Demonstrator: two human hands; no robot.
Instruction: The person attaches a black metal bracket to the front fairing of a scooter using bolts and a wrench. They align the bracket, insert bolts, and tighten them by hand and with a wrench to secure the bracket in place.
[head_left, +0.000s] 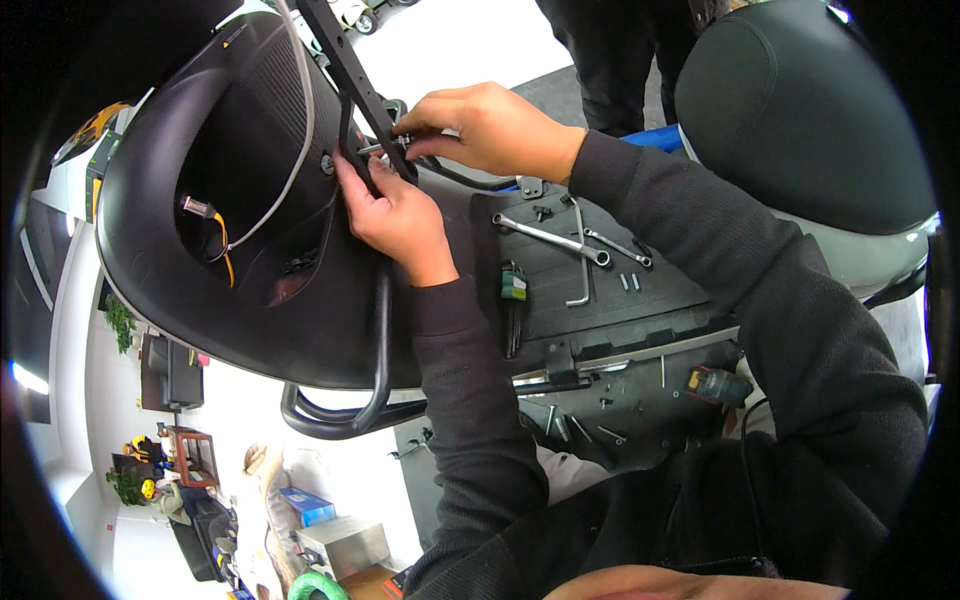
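Observation:
A black metal bracket point(352, 70) with holes along it rises in front of the scooter's black front panel point(150, 230). My left hand point(400, 225) is closed around the bracket's lower end, its fingers and thumb on either side. A silvery bolt point(371, 150) crosses there, between the panel and the bracket. From the right, my right hand point(490, 130) pinches a small metal fastener at the bracket's other side; the fingertips partly hide it. A grey cable point(306, 120) hangs past the bracket into the panel's recess, near an orange-wired connector point(200, 207).
On the footboard point(640, 300) lie a combination wrench point(550, 240), a smaller wrench point(618, 248), a hex key point(582, 270), two small pins and a green-labelled key set point(514, 285). A power tool point(718, 384) and loose bolts lie on the floor mat. A person point(625, 50) stands beyond the scooter seat point(800, 110).

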